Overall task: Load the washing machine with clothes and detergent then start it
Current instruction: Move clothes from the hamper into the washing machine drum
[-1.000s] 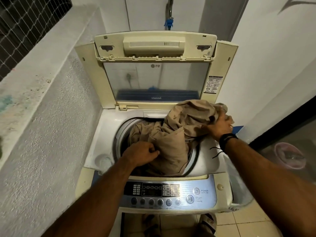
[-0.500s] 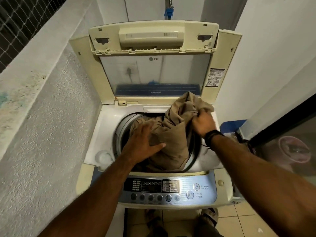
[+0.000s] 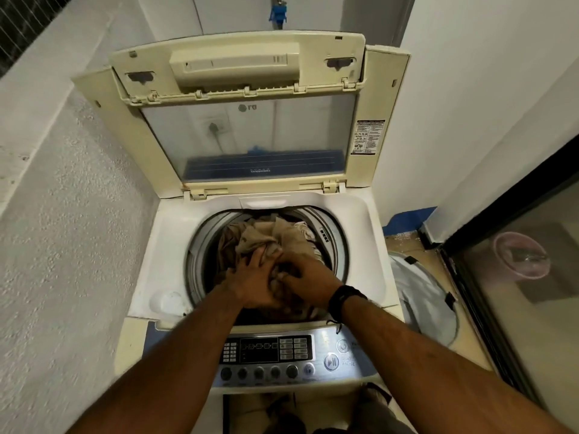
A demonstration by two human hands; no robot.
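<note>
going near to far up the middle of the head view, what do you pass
control panel → the two hands, left hand and right hand, pressing the beige clothes in the drum → hinge at the back edge → raised glass lid → blue tap on the wall

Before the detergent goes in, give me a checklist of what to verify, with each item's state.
1. Lid fully up and clear of the drum: ok.
2. Beige clothes inside the drum, nothing draped over its rim: ok.
3. Hands free for the detergent: not ok. The left hand presses on the clothes and the right hand is down in them; its fingers are hidden.
4. Detergent within reach: cannot tell, none shows in this view.
5. Control panel unobstructed, start/pause button visible: ok.
6. Machine powered on: cannot tell, the display is too blurred to read.
</note>
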